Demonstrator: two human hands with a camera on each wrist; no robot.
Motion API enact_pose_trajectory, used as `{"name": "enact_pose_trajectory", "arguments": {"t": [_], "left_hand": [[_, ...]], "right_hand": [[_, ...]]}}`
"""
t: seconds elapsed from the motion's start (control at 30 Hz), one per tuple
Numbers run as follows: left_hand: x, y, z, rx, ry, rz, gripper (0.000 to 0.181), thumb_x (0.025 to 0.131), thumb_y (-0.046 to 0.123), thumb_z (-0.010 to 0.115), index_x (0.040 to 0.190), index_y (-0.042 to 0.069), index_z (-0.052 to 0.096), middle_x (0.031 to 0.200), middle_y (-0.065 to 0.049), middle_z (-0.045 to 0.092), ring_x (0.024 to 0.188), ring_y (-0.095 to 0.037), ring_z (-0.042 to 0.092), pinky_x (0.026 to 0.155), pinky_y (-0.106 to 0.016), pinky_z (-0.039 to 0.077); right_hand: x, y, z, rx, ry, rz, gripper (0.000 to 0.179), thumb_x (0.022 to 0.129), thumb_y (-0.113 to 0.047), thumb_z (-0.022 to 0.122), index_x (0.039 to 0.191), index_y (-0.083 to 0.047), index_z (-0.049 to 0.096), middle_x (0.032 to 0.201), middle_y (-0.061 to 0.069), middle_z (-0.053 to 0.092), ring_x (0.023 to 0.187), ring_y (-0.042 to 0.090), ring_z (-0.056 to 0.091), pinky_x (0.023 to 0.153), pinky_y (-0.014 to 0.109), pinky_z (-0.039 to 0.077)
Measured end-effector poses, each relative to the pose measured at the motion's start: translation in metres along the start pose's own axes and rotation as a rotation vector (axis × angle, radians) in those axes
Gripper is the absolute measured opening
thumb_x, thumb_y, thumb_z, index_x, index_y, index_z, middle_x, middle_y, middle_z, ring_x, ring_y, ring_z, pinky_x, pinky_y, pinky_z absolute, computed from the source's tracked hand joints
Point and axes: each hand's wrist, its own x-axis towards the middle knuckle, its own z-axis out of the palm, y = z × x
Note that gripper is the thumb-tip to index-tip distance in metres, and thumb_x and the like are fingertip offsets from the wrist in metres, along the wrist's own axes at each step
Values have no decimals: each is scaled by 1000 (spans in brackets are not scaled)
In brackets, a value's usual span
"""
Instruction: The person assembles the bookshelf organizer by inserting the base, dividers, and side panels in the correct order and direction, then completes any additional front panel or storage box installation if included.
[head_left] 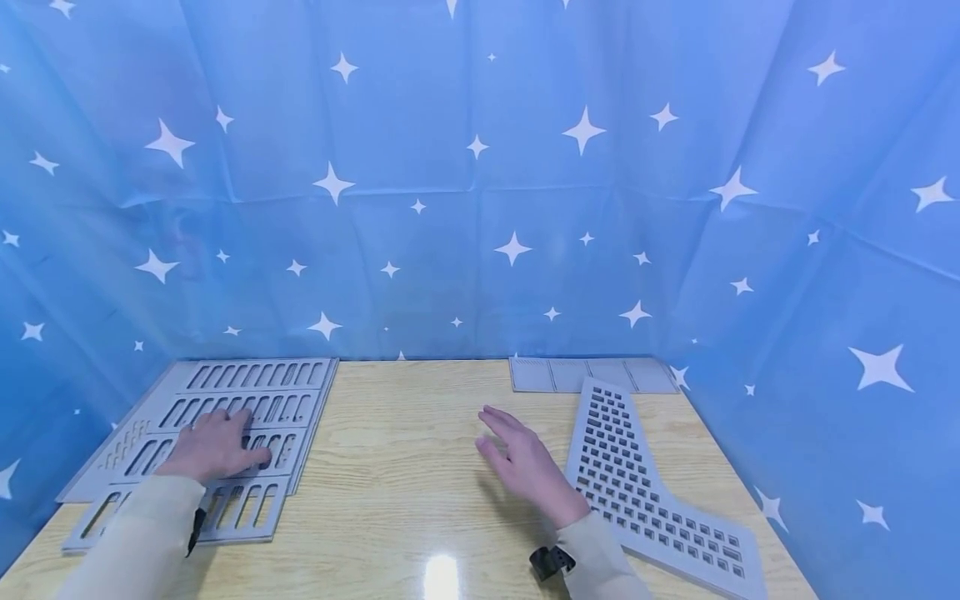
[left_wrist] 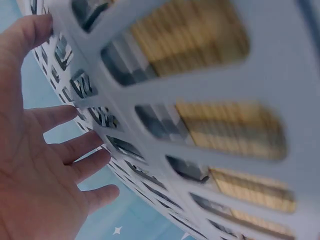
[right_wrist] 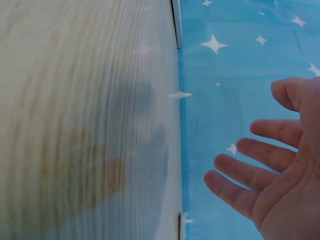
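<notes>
My left hand lies over a pale grey slotted tray on the table's left side. Its fingers are spread, and some fingertips seem to touch the tray in the left wrist view. Rows of long rounded slots run across the tray, and small items sit in some of them; their kind is hard to tell. Wood shows through the front slots. My right hand hovers above the bare wood with loosely straight fingers, holding nothing. Beside it lies a bent grey panel full of small square holes.
A flat grey strip in sections lies along the table's back edge at the right. Blue star-patterned curtain surrounds the wooden table at back and sides. Wood surface stretches between the tray and the bent panel.
</notes>
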Motion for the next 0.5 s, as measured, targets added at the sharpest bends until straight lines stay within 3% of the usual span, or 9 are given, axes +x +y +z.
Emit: {"name": "enact_pose_trajectory", "arguments": {"t": [0.23, 0.5], "left_hand": [[0, 11, -1, -38, -30, -14, 103, 84, 57, 74, 145, -18, 39, 139, -52, 35, 126, -72, 32, 102, -80, 30], [-2, 46, -5, -35, -6, 15, 101, 85, 55, 75, 146, -17, 39, 138, -53, 35, 127, -75, 29, 102, -81, 28]], "right_hand": [[-1, 1, -2, -9, 0, 5, 49, 108, -26, 57, 149, 1, 52, 156, 18, 48, 133, 38, 57, 105, 49, 50], [0, 4, -4, -19, -2, 13, 49, 108, -24, 57, 148, 3, 52, 155, 21, 48, 129, 40, 59, 107, 52, 49]]}}
